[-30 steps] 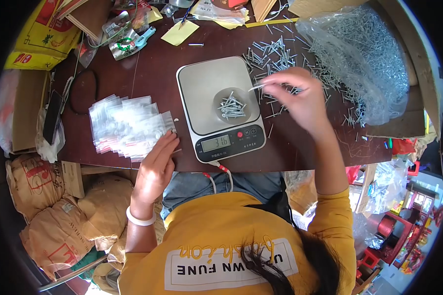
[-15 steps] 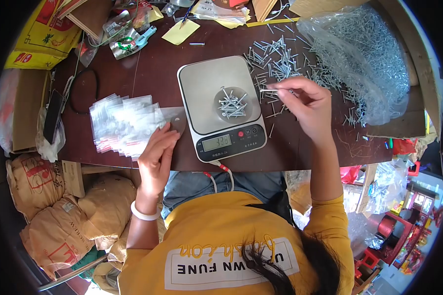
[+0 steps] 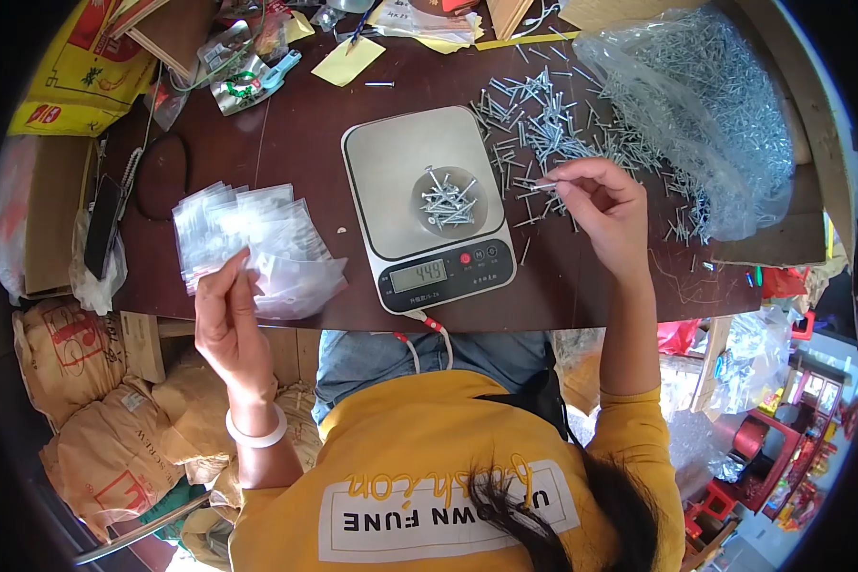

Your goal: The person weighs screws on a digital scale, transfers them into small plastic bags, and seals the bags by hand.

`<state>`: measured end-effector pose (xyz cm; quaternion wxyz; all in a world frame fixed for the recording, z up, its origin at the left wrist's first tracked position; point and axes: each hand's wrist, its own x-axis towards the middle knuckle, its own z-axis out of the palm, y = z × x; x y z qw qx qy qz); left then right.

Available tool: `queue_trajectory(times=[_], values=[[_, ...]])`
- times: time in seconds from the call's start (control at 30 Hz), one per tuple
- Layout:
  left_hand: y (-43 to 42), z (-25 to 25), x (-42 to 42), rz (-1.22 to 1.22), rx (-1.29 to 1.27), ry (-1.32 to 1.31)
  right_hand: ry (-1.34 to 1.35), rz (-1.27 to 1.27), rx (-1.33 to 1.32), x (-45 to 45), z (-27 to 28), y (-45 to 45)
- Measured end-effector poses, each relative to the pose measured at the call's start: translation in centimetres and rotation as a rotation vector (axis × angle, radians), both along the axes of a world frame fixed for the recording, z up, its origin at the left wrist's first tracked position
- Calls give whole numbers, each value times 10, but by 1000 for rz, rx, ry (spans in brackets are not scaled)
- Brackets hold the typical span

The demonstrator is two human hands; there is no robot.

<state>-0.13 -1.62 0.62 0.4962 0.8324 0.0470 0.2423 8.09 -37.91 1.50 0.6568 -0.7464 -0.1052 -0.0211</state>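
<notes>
Left hand (image 3: 231, 329) pinches a clear bag (image 3: 300, 283); right hand (image 3: 608, 214) pinches at least one screw (image 3: 547, 186) beside the scale (image 3: 391, 181). Heaped screws (image 3: 448, 206) sit in a dish (image 3: 480, 198) on it — a bump could spill them.

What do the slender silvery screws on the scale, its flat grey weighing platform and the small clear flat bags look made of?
The slender silvery screws look like bright, possibly plated metal: they glint along their shanks. The flat grey weighing platform seems brushed steel, given its soft sheen, though metallic-coated plastic is possible. The small clear flat bags look like thin glossy plastic film: see-through, with white glare.
</notes>
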Motion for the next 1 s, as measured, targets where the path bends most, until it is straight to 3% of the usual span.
queue_trajectory(times=[0.1, 0.4, 0.5, 0.53, 0.6, 0.67, 0.73, 0.8, 0.83, 0.93, 1.0], values=[[7, 0, -11, -26, -118, 58, 16, 5, 3, 2, -1, 3], [-16, 14, -13, -305, -108, 82, 26, 171, 102, 8, 3, 38], [-38, 20, -12, -450, -238, 107, -359, 149, -393, 8, 18, 60], [-41, 18, -10, -551, -169, 72, -493, 125, -513, 6, 19, 64], [-52, 26, -9, -692, -128, 81, -395, 354, -391, -8, 34, 75], [-69, 25, -11, -749, -242, -6, -128, 687, -185, -30, 39, 87], [-73, 21, -14, -831, -381, -38, -112, 790, -135, -45, 36, 91], [-70, 14, -18, -930, -538, -15, -145, 751, -88, -50, 32, 91], [-73, 14, -19, -909, -402, -53, -197, 748, -98, -49, 29, 89], [-71, 28, -12, -877, -331, 148, -228, 624, -141, -46, 26, 81], [-59, 30, -5, -790, -261, 28, -189, 521, -162, -42, 26, 76]])
